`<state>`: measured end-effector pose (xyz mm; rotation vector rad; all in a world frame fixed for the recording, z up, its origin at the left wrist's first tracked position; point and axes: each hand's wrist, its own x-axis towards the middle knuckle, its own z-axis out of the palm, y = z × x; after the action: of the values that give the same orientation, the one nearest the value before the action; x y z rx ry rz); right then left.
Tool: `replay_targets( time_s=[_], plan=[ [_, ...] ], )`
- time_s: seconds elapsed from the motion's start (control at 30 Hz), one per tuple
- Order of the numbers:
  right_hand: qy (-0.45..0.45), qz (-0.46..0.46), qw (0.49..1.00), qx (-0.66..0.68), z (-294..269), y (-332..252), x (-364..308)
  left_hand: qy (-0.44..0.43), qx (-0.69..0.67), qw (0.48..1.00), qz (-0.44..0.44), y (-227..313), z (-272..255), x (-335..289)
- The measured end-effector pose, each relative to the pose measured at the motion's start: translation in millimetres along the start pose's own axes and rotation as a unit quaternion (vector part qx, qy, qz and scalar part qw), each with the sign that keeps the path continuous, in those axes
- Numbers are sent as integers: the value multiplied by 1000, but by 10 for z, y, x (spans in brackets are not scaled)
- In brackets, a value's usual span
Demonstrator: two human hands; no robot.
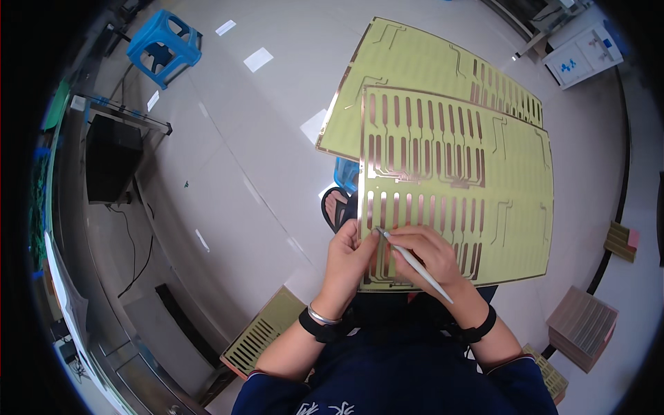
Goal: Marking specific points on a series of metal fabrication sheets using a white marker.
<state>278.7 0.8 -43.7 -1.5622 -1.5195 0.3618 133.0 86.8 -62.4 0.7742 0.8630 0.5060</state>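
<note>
A large yellow-green circuit board panel (443, 200) with copper-coloured strips lies tilted in front of me, over my lap. My left hand (349, 259) grips its left edge, the thumb lying on the face. A slim white pen-like tool (423, 271) is held by my right hand (430, 254) like a pencil. Its narrow tip rests at or just over the copper strips, close to my left thumb. Whether the tip is a nib or a blade is too small to tell. Behind and partly under this panel, a second similar panel (346, 121) sticks out at the far side.
A blue plastic stool (166, 47) stands far left. Stacked panels (582, 325) sit on the floor at right, and another panel stack (266, 328) lies by my left forearm. A white cabinet (584, 59) is far right; a metal bench (131, 366) runs along the left.
</note>
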Motion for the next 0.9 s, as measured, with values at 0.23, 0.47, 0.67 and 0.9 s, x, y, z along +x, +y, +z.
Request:
replay_targets(
  time_s=[0.23,0.47,0.67,0.9],
  plan=[
    [14,-6,1000,-8,31,-4,16,20,-2,1000,-8,6,25,13],
    [12,1,1000,2,37,29,1,18,-2,1000,-14,55,52,0],
    [38,0,999,-18,75,37,6,20,24,999,-10,-62,-35,72],
    [7,44,998,37,-244,-93,-247,-5,81,997,19,35,-326,111]
  ],
)
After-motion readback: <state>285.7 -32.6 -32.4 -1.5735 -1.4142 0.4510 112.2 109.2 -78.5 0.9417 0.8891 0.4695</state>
